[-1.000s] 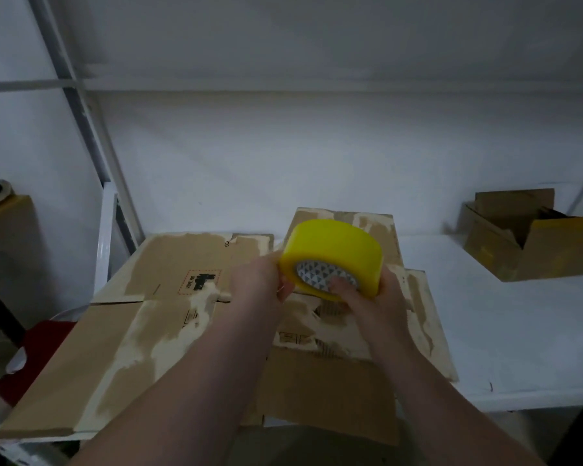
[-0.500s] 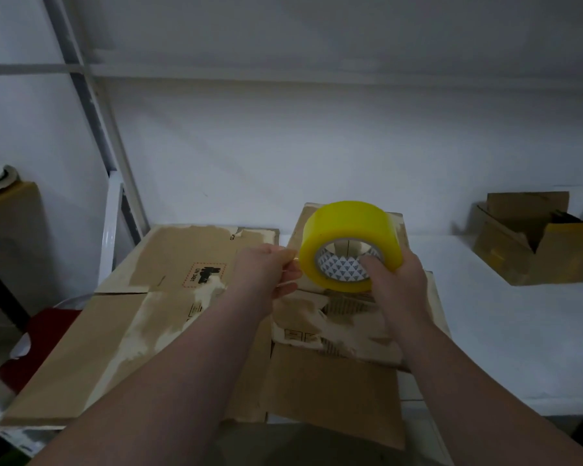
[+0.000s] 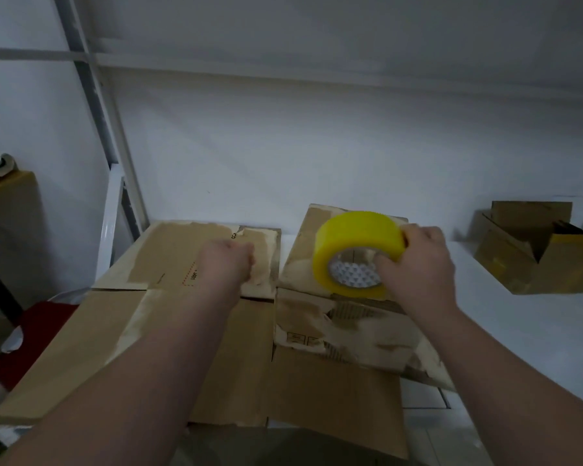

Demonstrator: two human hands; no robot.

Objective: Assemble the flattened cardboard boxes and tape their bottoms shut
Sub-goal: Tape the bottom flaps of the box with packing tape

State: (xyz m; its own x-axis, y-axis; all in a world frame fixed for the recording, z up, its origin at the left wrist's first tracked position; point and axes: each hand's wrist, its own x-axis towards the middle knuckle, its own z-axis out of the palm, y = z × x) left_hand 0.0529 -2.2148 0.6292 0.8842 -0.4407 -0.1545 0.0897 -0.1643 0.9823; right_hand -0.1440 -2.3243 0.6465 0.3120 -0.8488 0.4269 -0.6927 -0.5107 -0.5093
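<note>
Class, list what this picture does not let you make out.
Head view:
What the left hand pinches, if anything: blurred, fingers curled away from camera.
Printed label on the flattened cardboard: partly covered by that wrist.
Open box at right: cut by the frame edge.
Red object, lower left: under the cardboard.

On shelf (image 3: 519, 348): bigger flattened box (image 3: 169, 331) laid left, smaller flattened box (image 3: 350, 331) butted against its right. Above smaller one's far end: tape roll (image 3: 357, 237) held. Far right, well apart: open box (image 3: 535, 264) parked.
</note>
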